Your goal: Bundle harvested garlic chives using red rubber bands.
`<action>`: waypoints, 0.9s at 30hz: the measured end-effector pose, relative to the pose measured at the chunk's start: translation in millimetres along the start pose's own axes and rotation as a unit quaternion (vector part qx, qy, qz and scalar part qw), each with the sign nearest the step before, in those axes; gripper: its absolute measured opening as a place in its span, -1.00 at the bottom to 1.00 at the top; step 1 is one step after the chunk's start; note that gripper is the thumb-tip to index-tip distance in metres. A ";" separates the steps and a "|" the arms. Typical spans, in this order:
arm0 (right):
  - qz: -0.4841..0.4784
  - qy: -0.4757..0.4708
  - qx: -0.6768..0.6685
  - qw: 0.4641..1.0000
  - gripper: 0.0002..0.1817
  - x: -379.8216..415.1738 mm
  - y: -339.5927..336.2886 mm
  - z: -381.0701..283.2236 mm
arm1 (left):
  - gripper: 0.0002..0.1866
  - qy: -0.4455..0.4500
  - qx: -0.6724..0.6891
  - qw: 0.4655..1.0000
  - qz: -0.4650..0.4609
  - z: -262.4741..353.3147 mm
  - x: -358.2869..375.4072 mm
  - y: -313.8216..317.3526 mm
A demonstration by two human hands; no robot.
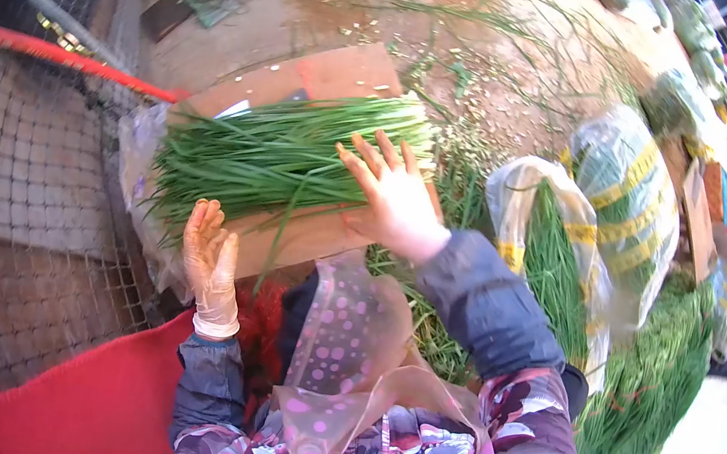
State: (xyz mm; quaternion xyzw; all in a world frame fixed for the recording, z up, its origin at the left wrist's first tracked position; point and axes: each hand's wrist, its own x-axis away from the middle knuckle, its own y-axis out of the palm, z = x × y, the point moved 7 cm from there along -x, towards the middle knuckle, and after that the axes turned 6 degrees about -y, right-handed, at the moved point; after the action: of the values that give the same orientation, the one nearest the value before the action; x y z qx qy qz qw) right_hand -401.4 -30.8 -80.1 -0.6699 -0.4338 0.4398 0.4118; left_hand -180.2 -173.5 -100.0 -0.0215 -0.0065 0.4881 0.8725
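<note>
One piece of cardboard (362, 63) bears the pile of green stalks (270, 157), probably best handled with light, flat pressure that keeps them parallel and unbruised, while the right hand (390, 195) is spread wide over them and the left hand (211, 263), loosely open and empty, hangs just beside.

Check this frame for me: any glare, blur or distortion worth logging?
Head view: strong fisheye bending, with black rounded edges; head view: glare whites out the lower right and washes out the back of the right hand; head view: a smeared, blurry patch at upper left, while the green stalks and left hand read fairly clearly.
</note>
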 end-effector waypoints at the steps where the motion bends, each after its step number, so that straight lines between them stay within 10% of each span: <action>1: 0.028 0.026 -0.045 0.998 -0.14 24.1 -15.3 -0.8 | -0.43 -0.002 0.003 1.000 -0.017 2.9 -0.3 9.7; 7: -0.011 0.275 -0.085 0.958 -0.44 240.6 -18.2 74.6 | -0.44 0.130 -0.119 0.974 -0.142 48.7 -11.0 97.9; 13: -0.063 0.629 -0.063 0.772 -0.34 477.5 -39.7 161.0 | -0.57 0.293 -0.245 0.892 -0.242 74.3 -7.1 175.6; 18: -0.189 0.661 -0.069 0.723 -0.26 595.1 -51.8 193.9 | -0.58 0.366 -0.441 0.786 -0.231 36.0 -21.1 189.6; 27: 0.012 0.648 -0.193 0.737 -0.41 626.5 -9.2 222.7 | -0.54 0.301 -0.506 0.780 -0.209 -20.2 -5.4 158.2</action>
State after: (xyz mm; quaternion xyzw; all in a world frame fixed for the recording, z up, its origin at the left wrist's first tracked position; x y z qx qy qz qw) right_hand -465.9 600.7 -277.9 -0.8634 -0.1294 -0.1890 0.4495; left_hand -317.1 -96.1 -127.1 -0.6042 0.0060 0.1885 0.7742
